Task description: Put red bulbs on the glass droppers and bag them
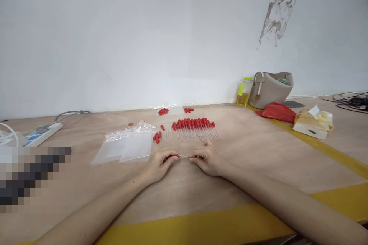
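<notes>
Red-capped clear dropper (183,156), level, between fingertips

Your left hand (159,165): bare, no glove, no ring showing.
Your right hand (207,159): bare, no glove, no ring showing.
Your forearms: uncovered, no sleeves or cuffs in view.
Your wrists: no watch, no band.

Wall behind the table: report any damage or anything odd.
The wall has a patch of scraped, peeling paint at upper right, above the beige bag. The rest looks plain and unmarked.
</notes>
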`<action>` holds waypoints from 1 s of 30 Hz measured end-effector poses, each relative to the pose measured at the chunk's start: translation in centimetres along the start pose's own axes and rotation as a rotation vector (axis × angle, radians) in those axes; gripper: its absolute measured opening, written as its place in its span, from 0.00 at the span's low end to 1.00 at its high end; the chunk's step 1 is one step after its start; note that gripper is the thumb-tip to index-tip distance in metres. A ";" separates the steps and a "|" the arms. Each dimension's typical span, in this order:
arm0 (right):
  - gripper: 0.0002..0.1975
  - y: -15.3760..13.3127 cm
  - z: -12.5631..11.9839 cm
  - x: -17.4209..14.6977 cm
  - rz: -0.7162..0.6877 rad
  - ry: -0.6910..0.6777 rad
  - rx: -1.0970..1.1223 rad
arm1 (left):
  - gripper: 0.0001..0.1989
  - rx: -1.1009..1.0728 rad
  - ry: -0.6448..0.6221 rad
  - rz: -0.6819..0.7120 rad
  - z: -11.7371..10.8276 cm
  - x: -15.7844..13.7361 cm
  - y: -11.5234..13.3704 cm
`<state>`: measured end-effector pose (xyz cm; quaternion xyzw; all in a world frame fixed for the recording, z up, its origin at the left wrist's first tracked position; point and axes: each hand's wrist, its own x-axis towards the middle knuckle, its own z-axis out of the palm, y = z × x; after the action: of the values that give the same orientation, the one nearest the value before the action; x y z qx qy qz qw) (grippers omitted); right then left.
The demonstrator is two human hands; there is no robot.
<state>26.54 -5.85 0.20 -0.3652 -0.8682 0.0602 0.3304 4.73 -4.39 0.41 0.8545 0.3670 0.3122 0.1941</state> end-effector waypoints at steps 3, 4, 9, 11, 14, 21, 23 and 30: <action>0.08 0.5 -0.2 0.1 -0.047 -0.017 -0.054 | 0.11 -0.025 -0.052 0.006 0.0 -0.1 0.2; 0.09 0.6 -0.2 0.2 -0.067 -0.018 -0.077 | 0.11 -0.029 -0.064 0.013 -0.1 -0.2 0.3; 0.11 0.5 -0.2 0.3 -0.117 0.012 -0.208 | 0.11 0.020 -0.089 0.043 -0.2 -0.1 0.7; 0.11 0.2 -0.1 0.3 -0.104 0.019 -0.234 | 0.12 0.055 -0.095 0.044 -0.2 -0.1 0.7; 0.12 -0.4 0.1 0.3 -0.069 0.008 -0.206 | 0.11 0.088 -0.090 0.067 -0.1 -0.1 0.7; 0.14 -0.7 0.8 0.6 0.050 -0.113 -0.082 | 0.11 0.147 -0.081 0.162 0.0 -0.1 0.5; 0.14 -0.8 0.6 0.8 0.058 -0.128 -0.080 | 0.11 0.179 -0.097 0.185 -0.2 0.1 0.4; 0.09 -1.4 -1.3 0.7 -0.007 -0.095 -0.185 | 0.12 0.169 0.013 0.166 -1.3 0.2 -0.3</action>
<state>26.17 -6.64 2.07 -0.3879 -0.8860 -0.0040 0.2542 3.80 -3.92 1.32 0.8933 0.3214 0.3004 0.0925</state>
